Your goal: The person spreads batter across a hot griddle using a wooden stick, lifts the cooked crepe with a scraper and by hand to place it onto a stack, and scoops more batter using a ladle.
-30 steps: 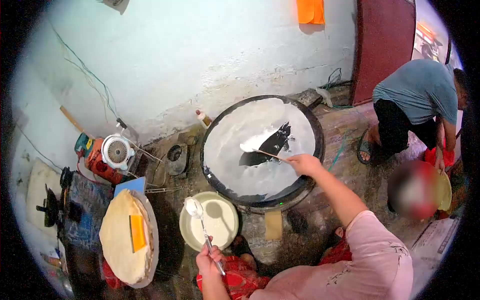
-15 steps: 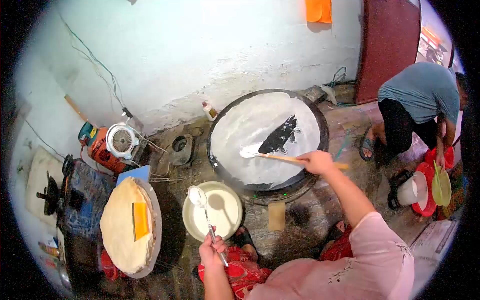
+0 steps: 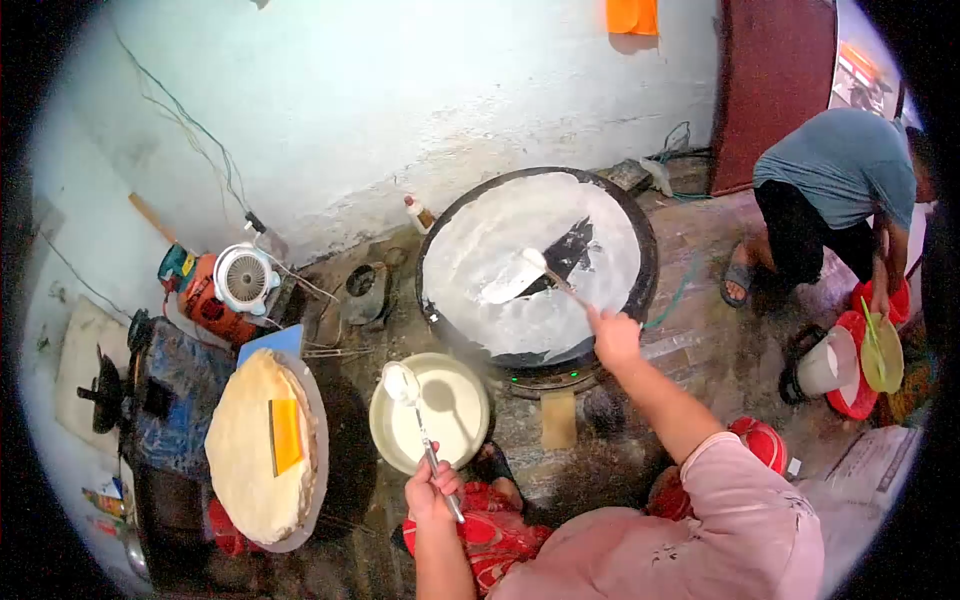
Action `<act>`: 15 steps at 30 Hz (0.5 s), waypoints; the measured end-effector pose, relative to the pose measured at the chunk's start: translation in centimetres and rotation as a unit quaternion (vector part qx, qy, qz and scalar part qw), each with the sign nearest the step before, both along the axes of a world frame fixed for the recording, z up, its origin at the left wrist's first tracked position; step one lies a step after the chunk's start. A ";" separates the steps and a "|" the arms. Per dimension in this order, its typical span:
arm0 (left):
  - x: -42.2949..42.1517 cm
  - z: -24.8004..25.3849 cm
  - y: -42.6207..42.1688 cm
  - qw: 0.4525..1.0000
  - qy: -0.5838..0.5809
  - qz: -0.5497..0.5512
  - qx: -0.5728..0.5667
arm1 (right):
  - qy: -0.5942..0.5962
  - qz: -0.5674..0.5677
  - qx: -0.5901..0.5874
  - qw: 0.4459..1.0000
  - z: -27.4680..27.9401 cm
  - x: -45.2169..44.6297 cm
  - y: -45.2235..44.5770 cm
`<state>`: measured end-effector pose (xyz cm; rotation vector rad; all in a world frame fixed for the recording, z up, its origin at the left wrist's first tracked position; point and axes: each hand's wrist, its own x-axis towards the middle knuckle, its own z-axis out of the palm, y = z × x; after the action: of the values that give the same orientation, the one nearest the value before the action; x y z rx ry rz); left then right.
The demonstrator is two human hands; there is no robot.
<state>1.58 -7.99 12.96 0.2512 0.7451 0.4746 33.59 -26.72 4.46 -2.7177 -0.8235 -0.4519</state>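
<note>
My right hand (image 3: 617, 338) is closed around the handle of a batter spreader (image 3: 568, 287), whose pale tip touches the large round griddle (image 3: 645, 285). White batter (image 3: 480, 235) coats most of the griddle in a thin layer. A dark bare patch (image 3: 570, 250) shows beside the spreader's tip. In my left hand (image 3: 432, 490) is a metal ladle (image 3: 402, 385), its bowl coated white. The ladle hangs over the near left part of a pale bowl (image 3: 377, 440) that contains white batter (image 3: 455, 410).
A stack of thin round flatbreads (image 3: 240, 450) with a yellow scraper (image 3: 287, 436) on it stands left. Beyond are a fan (image 3: 246, 278), a gas cylinder (image 3: 208, 308) and a small bottle (image 3: 418, 214). At right, another person (image 3: 840, 180) bends over red basins (image 3: 855, 395).
The spreader's tip has moved up and to the right across the griddle, and its handle has swung more upright. Batter covers more of the dark patch. My left hand has barely moved.
</note>
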 end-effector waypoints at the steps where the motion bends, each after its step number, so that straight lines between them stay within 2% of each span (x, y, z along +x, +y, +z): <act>1: -0.3 -0.7 0.5 1.000 -0.004 -0.011 -0.001 | 0.020 -0.013 0.028 0.999 0.7 0.2 -0.3; 2: -0.4 -0.7 0.6 1.000 -0.003 -0.014 -0.002 | 0.021 -0.015 0.027 0.999 0.6 -0.5 -0.4; 4: -0.2 -0.8 0.7 1.000 -0.009 -0.007 0.001 | 0.080 0.054 0.062 0.993 0.1 -2.6 -0.1; 5: -0.1 -0.7 0.7 1.000 -0.008 -0.005 -0.004 | 0.094 0.104 0.035 0.990 1.6 -4.0 -0.1; 6: -0.1 -0.6 0.6 1.000 -0.007 -0.006 -0.004 | 0.048 0.145 0.000 0.988 0.8 -4.1 -0.6; 8: -0.2 -0.5 0.5 0.999 -0.034 -0.014 -0.021 | 0.050 0.079 -0.051 0.994 -1.5 -0.8 -1.8; 9: -0.2 -0.5 0.5 0.999 -0.032 -0.014 -0.021 | 0.006 0.027 -0.026 0.999 -1.1 0.7 -2.7; 10: -0.4 -0.7 0.6 1.000 -0.021 -0.012 -0.019 | 0.026 -0.016 -0.031 0.999 -1.2 2.8 -2.9; 13: 0.2 -0.4 0.4 1.000 0.009 -0.002 -0.011 | 0.057 -0.050 0.032 0.997 0.7 3.7 -3.2; 15: 0.1 -0.7 0.6 1.000 0.004 -0.003 -0.006 | 0.105 -0.033 0.166 0.980 0.5 2.0 -2.0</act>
<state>1.68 -7.43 12.23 0.2449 0.7548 0.4628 35.62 -28.77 4.99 -2.4335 -0.5472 -0.2797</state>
